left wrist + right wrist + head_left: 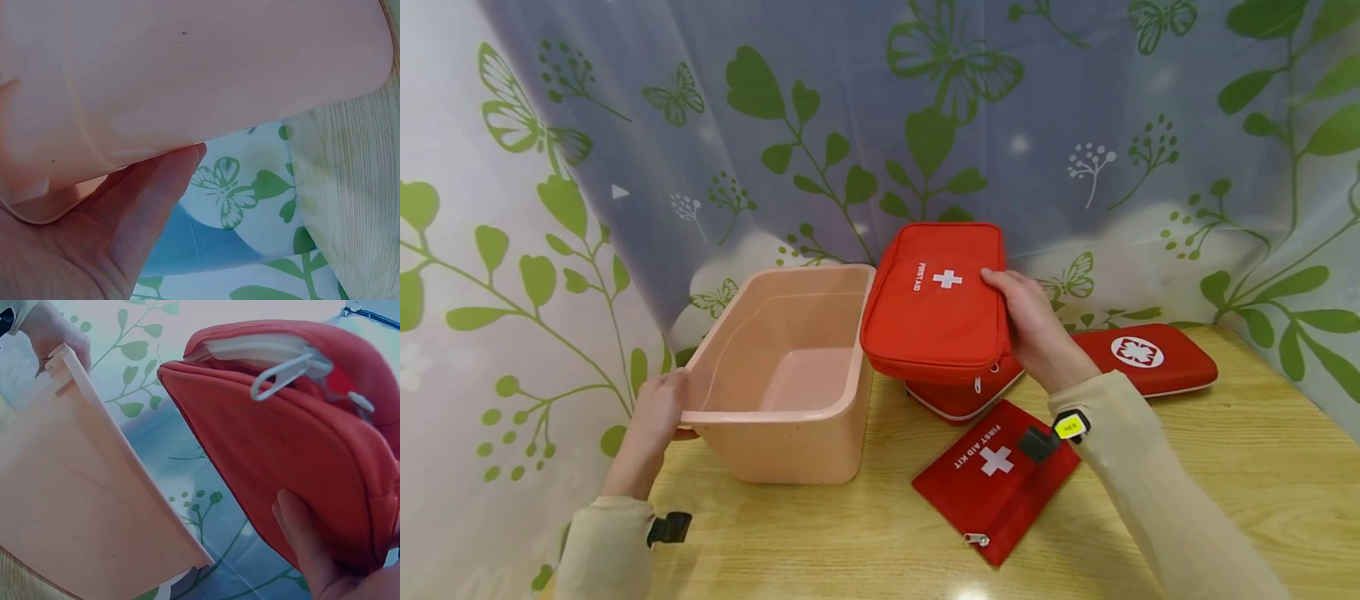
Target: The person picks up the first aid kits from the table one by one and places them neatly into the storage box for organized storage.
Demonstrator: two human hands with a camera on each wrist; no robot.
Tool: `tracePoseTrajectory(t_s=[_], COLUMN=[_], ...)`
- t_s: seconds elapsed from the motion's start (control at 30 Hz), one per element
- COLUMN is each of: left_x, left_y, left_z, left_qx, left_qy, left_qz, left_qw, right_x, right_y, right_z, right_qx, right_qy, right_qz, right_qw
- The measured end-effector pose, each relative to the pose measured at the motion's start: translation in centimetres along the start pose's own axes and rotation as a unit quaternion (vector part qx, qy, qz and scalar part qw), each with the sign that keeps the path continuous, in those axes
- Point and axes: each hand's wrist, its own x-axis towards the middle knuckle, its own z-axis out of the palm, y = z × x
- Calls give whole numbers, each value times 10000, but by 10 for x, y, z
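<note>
My left hand (656, 419) grips the near left rim of a pink plastic bin (790, 446), its fingers hooked under the edge in the left wrist view. The bin's visible inside holds nothing. In my right hand (1037, 327) is a red first aid bag (936, 304) with a white cross, pinched at its right side and held up beside the bin's right rim. Its white zipper pull (284, 376) hangs at the edge. Below the bag a second red case (964, 400) with white piping is partly hidden.
A flat red first aid pouch (996, 483) lies on the wooden table (775, 542) under my right forearm. Farther right rests a red hard case (1150, 358) with a round white emblem. A leaf-and-butterfly patterned curtain (820, 125) stands behind and at the left.
</note>
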Motion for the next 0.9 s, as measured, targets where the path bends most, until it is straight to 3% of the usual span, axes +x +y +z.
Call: tracePoseTrajectory(t_s=[0.5,0.9], left_x=[-3,-2], left_y=[2,-1], left_z=[-4,-2], left_qx=[-169,-419], left_qy=[-131,-180], left_qz=[-179,-104], left_qw=[9996,9989], right_x=[8,13], right_y=[4,10], right_z=[17,28], right_qx=[97,260], right_qy=[-13,-134], right_qz=[35,40], right_qw=[9999,9996])
